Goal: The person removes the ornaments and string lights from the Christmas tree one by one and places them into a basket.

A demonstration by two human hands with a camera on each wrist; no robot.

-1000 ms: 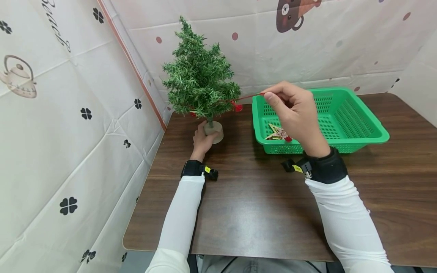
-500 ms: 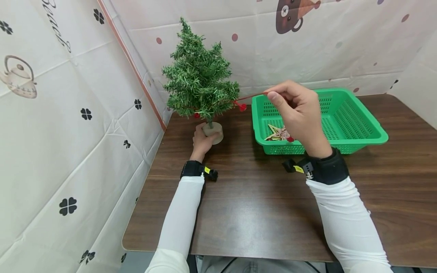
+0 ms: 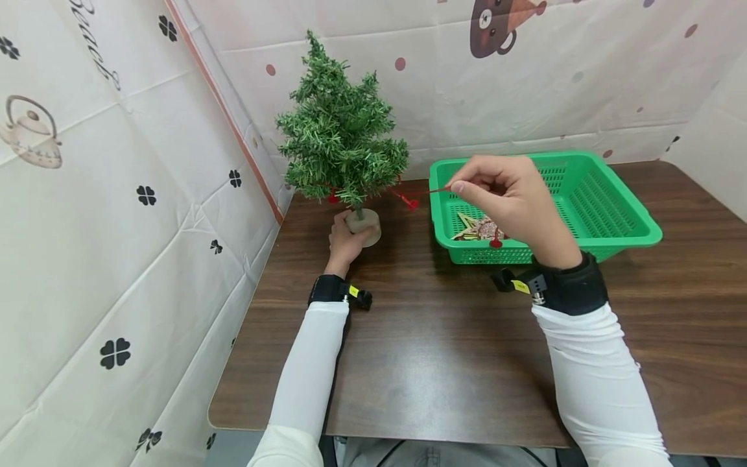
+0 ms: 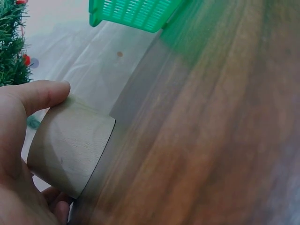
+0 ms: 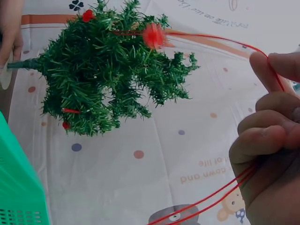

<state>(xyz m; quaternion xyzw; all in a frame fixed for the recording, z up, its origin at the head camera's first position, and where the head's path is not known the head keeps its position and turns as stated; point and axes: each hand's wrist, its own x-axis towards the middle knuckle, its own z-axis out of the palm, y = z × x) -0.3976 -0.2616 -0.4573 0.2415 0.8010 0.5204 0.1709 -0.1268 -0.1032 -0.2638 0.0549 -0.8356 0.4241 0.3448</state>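
Observation:
A small artificial Christmas tree point(image 3: 344, 130) stands on a round wooden base point(image 3: 363, 227) at the back left of the table. My left hand point(image 3: 344, 243) grips this base, thumb and fingers around its side. Over the green basket's left part, my right hand point(image 3: 508, 194) pinches a red string point(image 5: 211, 35) between thumb and index finger. It runs to the tree's lower right branches, with a red pompom point(image 5: 153, 35) near them. More red strands point(image 5: 197, 202) come out below the right hand's curled fingers. Another red pompom point(image 3: 495, 243) hangs below this hand, before the basket.
The green plastic basket point(image 3: 467, 254) stands right of the tree, against the back wall covering. A star-shaped ornament point(image 3: 467, 220) and a pinkish patterned piece point(image 3: 486, 228) lie in its left end. Brown wooden tabletop point(image 3: 432, 363) extends toward the person.
My right hand has moved down, and the string has come down with it. The pompom by the tree hangs lower and a bit further right. My left hand stays on the base.

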